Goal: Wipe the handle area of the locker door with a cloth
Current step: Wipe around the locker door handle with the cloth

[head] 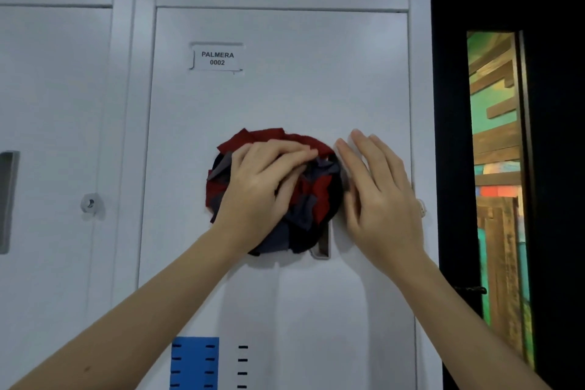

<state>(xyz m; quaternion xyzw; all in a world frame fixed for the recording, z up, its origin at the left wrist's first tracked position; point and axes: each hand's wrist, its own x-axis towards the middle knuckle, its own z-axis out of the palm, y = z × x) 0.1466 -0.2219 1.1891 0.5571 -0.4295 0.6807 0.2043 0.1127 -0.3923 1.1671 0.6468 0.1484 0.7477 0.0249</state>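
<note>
Pressing against the pale locker door (285, 89), the left hand (262, 180) has its fingers curled over a bunched cloth (316, 193), grasping the wad and holding it flat to the metal. The cloth is a crumple of red, dark blue and grey pieces (roughly round as it lies), and it spreads out past the left hand above, to its left and below its wrist. Just below and to the right of that hand, the lower end of the recessed handle (323, 245) shows under the cloth's edge; the rest of the handle is covered by the fabric.

The right hand (380, 193) lies just beside the cloth, on the far side from the left hand. It is released, with its fingers straight and close together, laid flat on the door and pointing up and slightly leftward. Its thumb side sits right at the cloth's edge; whether they touch cannot be told.

Well above the left hand a white label (217, 58) reads "PALMERA 0002". Below both forearms, near the bottom of the door, a blue patch (194, 361) sits next to a column of short dark slots (242, 366).

Far to the left of the left hand is the next door (53, 136), with a round lock (90, 203) and a grey handle recess (8, 199) at the picture's edge. Beyond the right hand stands a black frame (449, 136) with a narrow strip of green and brown colour (497, 168).
</note>
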